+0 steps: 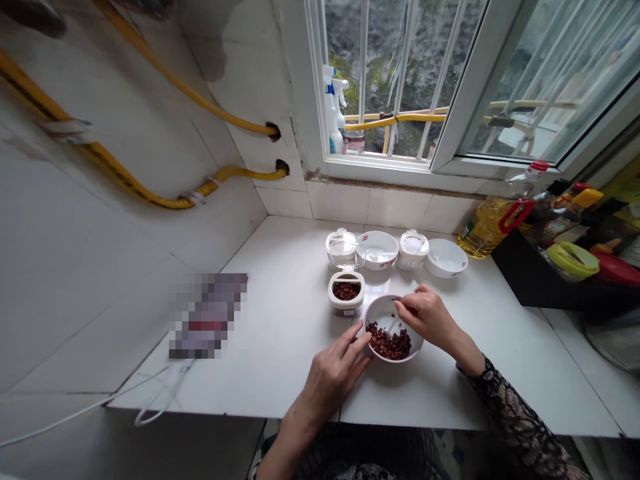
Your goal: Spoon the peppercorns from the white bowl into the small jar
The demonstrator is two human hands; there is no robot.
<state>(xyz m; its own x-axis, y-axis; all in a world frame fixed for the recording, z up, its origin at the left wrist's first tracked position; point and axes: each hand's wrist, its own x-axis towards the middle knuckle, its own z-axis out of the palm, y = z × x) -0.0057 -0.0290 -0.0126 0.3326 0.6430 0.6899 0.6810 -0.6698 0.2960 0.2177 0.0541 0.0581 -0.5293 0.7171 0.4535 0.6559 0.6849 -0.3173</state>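
Note:
A white bowl (419, 333) with a pink rim stands near the counter's front, dried reddish-brown peppercorn-like spice (393, 345) heaped along its near side. My left hand (336, 373) holds this bowl at its left edge, fingertips against the rim. Between the closed fingers of my right hand (429, 319) is a small pale spoon (394, 326), its lower end dipping into the bowl; the grip hides part of the handle. Just beyond my left fingers sits a white spice jar (346, 307) with its lid up and the same dark red spice inside.
Behind stand a clear-lidded jar (341, 248), a white bowl (377, 252), a second lidded jar (413, 250) and another bowl (447, 259). An oil bottle (487, 223) and a black bottle rack (535, 273) are at right. A pixelated object (207, 317) with a white cable (165, 393) lies left.

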